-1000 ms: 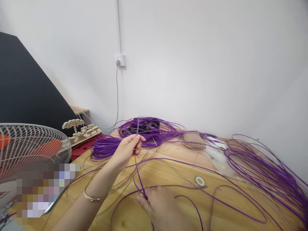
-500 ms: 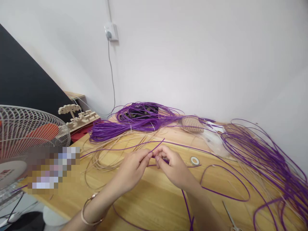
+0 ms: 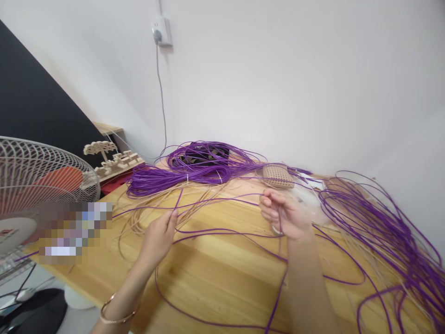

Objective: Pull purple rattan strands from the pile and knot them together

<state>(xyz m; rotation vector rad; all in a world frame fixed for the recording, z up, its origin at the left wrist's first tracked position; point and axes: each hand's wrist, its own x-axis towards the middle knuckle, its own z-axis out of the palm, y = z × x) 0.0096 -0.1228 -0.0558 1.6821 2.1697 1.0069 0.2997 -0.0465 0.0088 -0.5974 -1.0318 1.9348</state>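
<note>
My left hand (image 3: 158, 234) pinches the end of a thin purple strand (image 3: 215, 230) whose tip sticks up above my fingers. That strand runs across the wooden table (image 3: 215, 278) to my right hand (image 3: 285, 214), which is closed around it and raised a little above the tabletop. The two hands are well apart. A bracelet (image 3: 114, 315) circles my left wrist. A small ring of tape (image 3: 277, 230) lies just under my right hand, partly hidden. More of the strand loops down below my right forearm.
Bundles of purple strands (image 3: 181, 178) lie at the back, and loose ones (image 3: 382, 232) spread on the right. Pale reeds (image 3: 146, 218) lie near the left hand. A woven piece (image 3: 276, 175), a fan (image 3: 41, 181), a wooden model (image 3: 111, 160) and a wall socket (image 3: 162, 30) are in view.
My hands, close together half a second ago, have pulled apart: left to the left, right up and to the right, drawing the purple strand out between them.
</note>
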